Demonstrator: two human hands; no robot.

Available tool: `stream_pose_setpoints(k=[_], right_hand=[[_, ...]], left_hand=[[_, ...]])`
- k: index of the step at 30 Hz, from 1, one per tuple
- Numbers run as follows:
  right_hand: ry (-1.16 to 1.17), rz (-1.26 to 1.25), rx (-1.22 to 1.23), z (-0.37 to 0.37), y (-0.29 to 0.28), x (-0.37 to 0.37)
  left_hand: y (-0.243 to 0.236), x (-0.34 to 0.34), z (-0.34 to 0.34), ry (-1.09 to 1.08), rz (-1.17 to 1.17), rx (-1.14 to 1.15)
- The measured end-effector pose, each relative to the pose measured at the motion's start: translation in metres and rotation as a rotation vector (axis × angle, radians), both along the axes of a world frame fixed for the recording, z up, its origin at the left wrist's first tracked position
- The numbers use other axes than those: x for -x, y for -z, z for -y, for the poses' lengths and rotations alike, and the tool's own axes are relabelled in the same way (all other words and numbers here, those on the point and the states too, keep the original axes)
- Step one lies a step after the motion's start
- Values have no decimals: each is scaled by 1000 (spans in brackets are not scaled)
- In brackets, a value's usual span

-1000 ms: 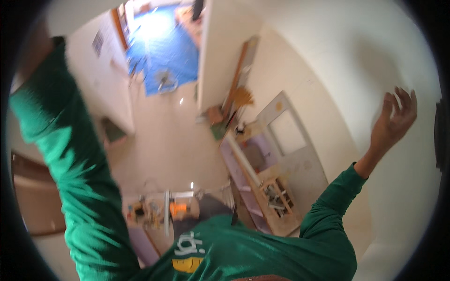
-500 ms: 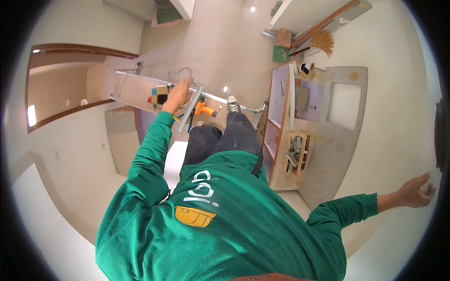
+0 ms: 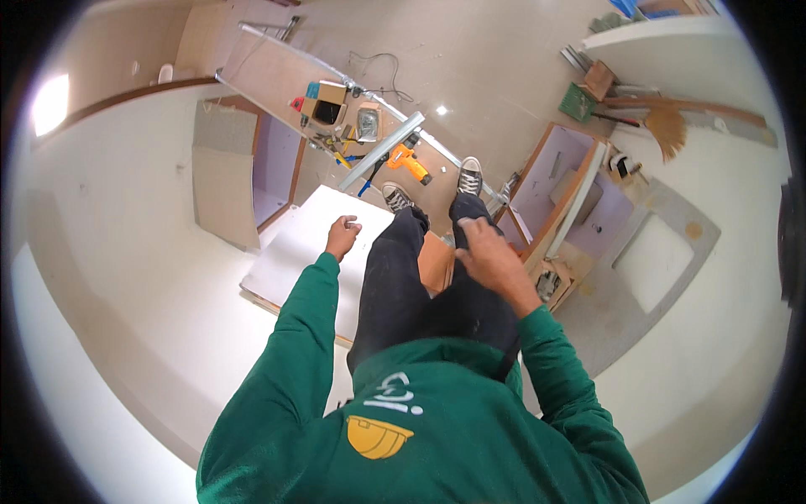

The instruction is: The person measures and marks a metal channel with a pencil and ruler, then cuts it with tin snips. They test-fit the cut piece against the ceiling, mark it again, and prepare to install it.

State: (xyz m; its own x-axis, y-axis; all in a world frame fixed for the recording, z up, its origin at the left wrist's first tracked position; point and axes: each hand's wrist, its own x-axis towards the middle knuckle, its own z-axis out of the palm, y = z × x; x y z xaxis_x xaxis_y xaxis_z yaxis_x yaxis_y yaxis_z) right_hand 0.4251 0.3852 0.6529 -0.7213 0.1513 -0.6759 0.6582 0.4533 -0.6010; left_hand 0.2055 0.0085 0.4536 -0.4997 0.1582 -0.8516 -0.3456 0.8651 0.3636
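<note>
My left hand (image 3: pixel 342 238) hovers over a white panel (image 3: pixel 312 256), its fingers curled together. Whether something small is between them I cannot make out. In front of my right thigh is my right hand (image 3: pixel 494 259), slightly smeared, with its fingers loosely apart and nothing visible in it. Beyond my feet a low work platform (image 3: pixel 269 76) carries an orange power tool (image 3: pixel 409 164) and a grey metal channel (image 3: pixel 382 151) laid across it. Farther left on it are an open cardboard box (image 3: pixel 330 101), a clear package (image 3: pixel 368 123) and several small hand tools.
To my right lies an open cabinet (image 3: pixel 554 155) with a grey slab (image 3: pixel 703 235) with a cut-out beside it. A broom (image 3: pixel 666 133) and a green dustpan (image 3: pixel 576 103) are at the far right wall. Another cabinet (image 3: pixel 277 160) stands left. A cable (image 3: pixel 390 74) trails on the floor.
My left hand has drawn back from the metal channel to above the white panel. My right hand has swung in from the far right to my thigh. The view has turned and shifted.
</note>
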Motion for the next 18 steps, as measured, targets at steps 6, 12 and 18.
stream_pose_setpoints(k=[6,12,18], right_hand=[[-70,40,112,50,117,42],[-5,234,226,61,208,53],[-42,317,295,90,269,51]], left_hand=[[150,35,13,-50,-366,59],[243,90,-9,-107,-458,-2],[334,167,-50,170,-792,-60]])
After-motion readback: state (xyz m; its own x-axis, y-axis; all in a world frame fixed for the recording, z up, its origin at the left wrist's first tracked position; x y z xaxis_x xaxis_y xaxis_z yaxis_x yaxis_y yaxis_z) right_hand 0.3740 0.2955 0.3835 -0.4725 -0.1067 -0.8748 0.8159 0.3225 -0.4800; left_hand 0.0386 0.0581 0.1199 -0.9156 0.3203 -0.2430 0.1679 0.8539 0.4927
